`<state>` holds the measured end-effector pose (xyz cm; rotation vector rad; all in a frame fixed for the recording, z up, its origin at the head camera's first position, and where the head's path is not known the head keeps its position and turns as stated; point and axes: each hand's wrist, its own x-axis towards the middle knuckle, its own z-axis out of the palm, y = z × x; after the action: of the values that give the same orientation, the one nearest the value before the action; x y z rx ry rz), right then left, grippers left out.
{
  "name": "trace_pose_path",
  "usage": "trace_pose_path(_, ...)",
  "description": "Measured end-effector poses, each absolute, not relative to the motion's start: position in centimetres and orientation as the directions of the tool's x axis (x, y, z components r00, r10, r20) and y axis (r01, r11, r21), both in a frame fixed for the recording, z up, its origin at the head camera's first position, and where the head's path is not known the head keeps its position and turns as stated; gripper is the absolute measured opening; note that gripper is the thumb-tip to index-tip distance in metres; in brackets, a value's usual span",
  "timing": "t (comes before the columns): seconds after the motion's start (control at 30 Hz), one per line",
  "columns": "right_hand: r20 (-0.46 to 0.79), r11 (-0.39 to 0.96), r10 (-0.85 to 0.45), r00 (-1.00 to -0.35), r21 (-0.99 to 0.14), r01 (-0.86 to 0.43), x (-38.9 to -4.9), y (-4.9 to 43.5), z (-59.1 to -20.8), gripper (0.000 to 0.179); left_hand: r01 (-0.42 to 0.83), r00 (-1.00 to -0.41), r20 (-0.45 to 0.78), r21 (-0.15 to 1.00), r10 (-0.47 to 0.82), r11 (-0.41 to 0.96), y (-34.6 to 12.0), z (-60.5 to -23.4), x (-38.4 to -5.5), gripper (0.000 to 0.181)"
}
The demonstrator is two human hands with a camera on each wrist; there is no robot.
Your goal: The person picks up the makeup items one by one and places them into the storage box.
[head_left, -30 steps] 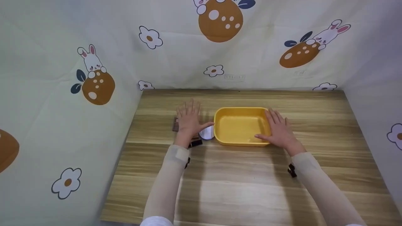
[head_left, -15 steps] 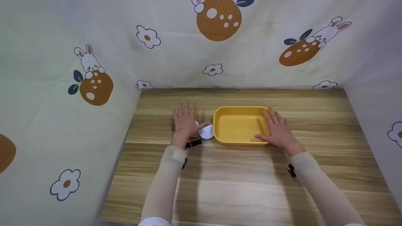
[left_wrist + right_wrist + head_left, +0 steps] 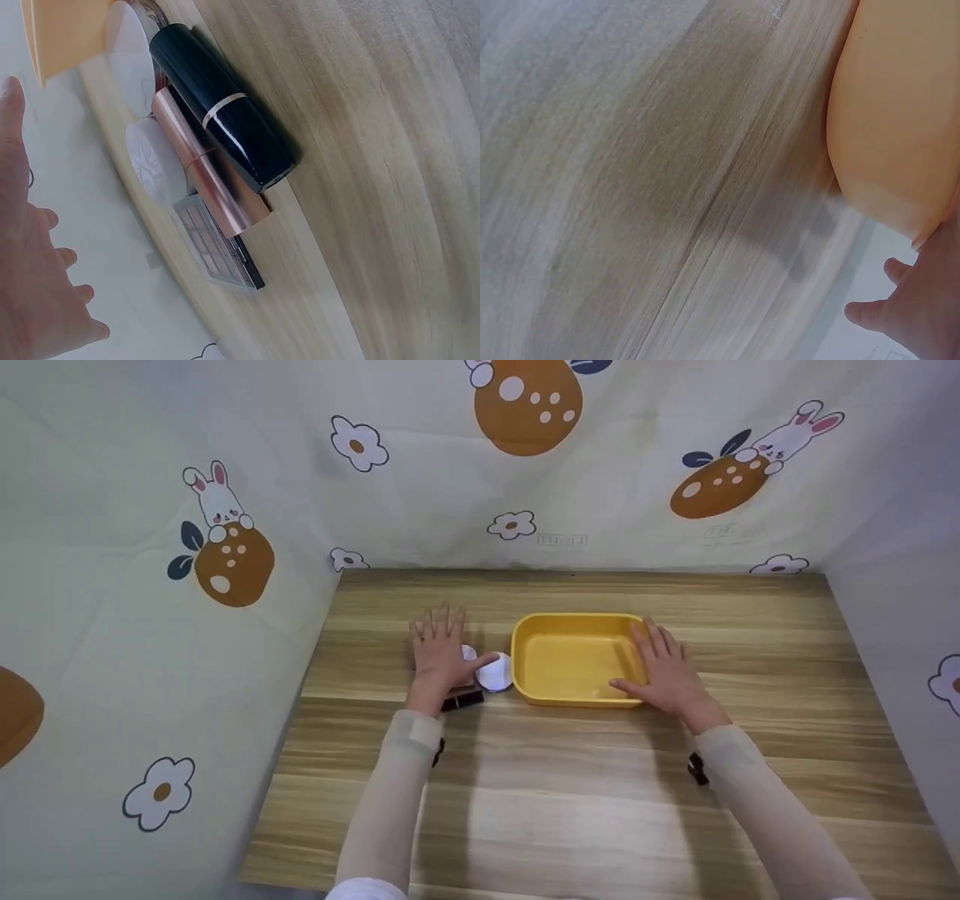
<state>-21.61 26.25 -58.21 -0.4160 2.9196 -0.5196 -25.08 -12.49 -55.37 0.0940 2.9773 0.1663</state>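
My left hand hovers with spread, straight fingers above a small group of cosmetics, holding none of them. In the left wrist view these are a black lipstick tube, a rose-gold tube, a white round case, a shiny round compact and a clear-lidded palette. The compact lies beside the yellow basin. My right hand rests at the basin's right rim, fingers straight along the outside and thumb across the near right corner.
A wood-grain table carries everything. Patterned cloth walls off the back and both sides. Dark straps or clips hang under the wrists.
My left hand has shifted slightly left, uncovering more of the white round case and covering more of the palette. The right hand and basin stay in place.
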Motion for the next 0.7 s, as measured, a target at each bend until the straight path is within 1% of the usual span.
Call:
trace_pose_path(0.37,-0.082,0.909,-0.243,-0.966,-0.367,-0.198,-21.6,27.3,-58.3,0.108,0.040,-0.989,-0.135,0.126,0.057,0.991,-12.8,-55.7,-25.0,0.114)
trace_pose_path(0.53,-0.064,0.910,-0.241,-0.968,-0.363,-0.202,-21.5,27.7,-58.5,0.107,0.032,-0.988,-0.149,0.113,0.049,0.993,-13.1,-56.0,-24.7,0.114)
trace_pose_path(0.7,-0.070,0.912,-0.239,-0.968,-0.358,-0.200,-21.5,27.8,-58.5,0.106,0.028,-0.988,-0.145,0.133,0.047,0.991,-13.4,-56.1,-24.6,0.112)
